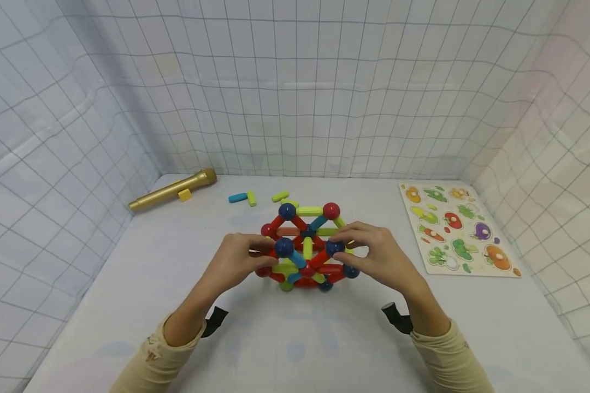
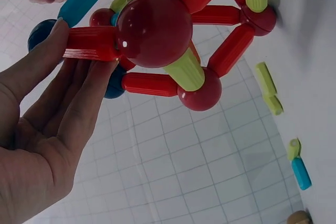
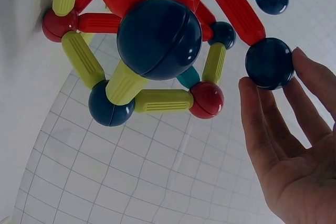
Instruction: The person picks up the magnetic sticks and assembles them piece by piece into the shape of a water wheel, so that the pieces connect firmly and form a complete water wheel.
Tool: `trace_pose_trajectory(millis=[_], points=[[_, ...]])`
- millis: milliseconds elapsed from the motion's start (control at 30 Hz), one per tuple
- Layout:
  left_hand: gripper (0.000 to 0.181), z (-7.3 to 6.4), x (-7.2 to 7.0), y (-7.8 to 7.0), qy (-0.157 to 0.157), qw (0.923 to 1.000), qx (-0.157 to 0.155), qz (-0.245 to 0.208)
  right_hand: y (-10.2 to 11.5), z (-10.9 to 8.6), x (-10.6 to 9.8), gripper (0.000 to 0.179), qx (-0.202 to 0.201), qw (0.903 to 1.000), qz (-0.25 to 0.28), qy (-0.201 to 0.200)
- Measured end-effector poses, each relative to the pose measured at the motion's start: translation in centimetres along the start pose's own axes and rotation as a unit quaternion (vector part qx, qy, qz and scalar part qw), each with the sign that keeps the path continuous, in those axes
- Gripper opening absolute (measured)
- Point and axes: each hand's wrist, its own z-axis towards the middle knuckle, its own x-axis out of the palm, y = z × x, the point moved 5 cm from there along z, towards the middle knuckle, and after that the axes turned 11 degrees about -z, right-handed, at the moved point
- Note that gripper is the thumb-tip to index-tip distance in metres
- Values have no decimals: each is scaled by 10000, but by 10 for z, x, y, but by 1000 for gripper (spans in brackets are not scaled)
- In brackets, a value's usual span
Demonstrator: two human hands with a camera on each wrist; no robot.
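Observation:
A ball-and-stick toy structure point(image 1: 307, 248) of dark blue and red balls and red, lime and blue sticks stands on the table between the hands. At its front left, my left hand point(image 1: 233, 261) pinches a red stick point(image 2: 92, 43) beside a dark blue ball point(image 1: 284, 248), thumb on one side and fingers beneath in the left wrist view. With thumb and fingertips my right hand point(image 1: 376, 254) pinches another dark blue ball point(image 3: 269, 63) at the front right. A red stick runs from that ball to a red ball point(image 1: 307, 268) at the front.
Loose sticks lie behind the structure, among them a blue stick point(image 1: 237, 197) and a lime stick point(image 1: 280, 195). A gold microphone point(image 1: 172, 189) and a small yellow block point(image 1: 184, 195) are at the back left. A vegetable puzzle board point(image 1: 442, 218) lies at the right.

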Motion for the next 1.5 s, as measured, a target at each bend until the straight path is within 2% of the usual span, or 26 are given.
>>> trace_pose_trajectory(millis=[233, 333, 400, 467, 500, 600, 667, 767, 867, 933, 1033, 1367, 1433, 1500], points=[[31, 2, 3, 1, 49, 9998, 139, -134, -2, -3, -4, 33, 53, 10000, -10, -24], [33, 5, -1, 5, 285, 9996, -1, 7, -3, -6, -2, 31, 33, 9999, 83, -97], [33, 13, -11, 13, 402, 9989, -158, 189, -3, -8, -1, 30, -35, 9998, 128, -152], [30, 30, -27, 26, 270, 9982, -299, 439, -3, -10, 0, 29, -87, 9996, 142, -218], [28, 42, -36, 34, 91, 9977, -341, 575, -2, -10, 1, 29, -114, 9995, 106, -258], [26, 88, -60, 63, -609, 9917, -427, 1048, -2, -10, 1, 28, -95, 9993, -10, -366], [27, 118, -67, 83, -856, 9853, -491, 1398, -1, -11, 1, 27, -70, 9990, -93, -430], [30, 153, -69, 107, -739, 9744, -753, 1985, -1, -12, 2, 26, -20, 9990, -105, -429], [32, 170, -69, 125, -487, 9610, -1054, 2510, 0, -13, 4, 26, -2, 9992, -53, -391], [32, 174, -71, 133, -408, 9527, -1171, 2773, 1, -13, 4, 26, -11, 9993, -33, -375], [32, 173, -72, 142, -288, 9455, -1250, 2992, 3, -12, 4, 27, -83, 9992, -32, -388], [34, 158, -73, 152, -86, 9327, -933, 3483, 1, -11, 3, 28, -169, 9988, -101, -442], [35, 153, -78, 152, -100, 9358, -953, 3393, 1, -11, 3, 28, -168, 9988, -89, -446], [36, 147, -85, 148, -281, 9472, -934, 3055, 0, -10, 4, 28, -159, 9989, -39, -439]])
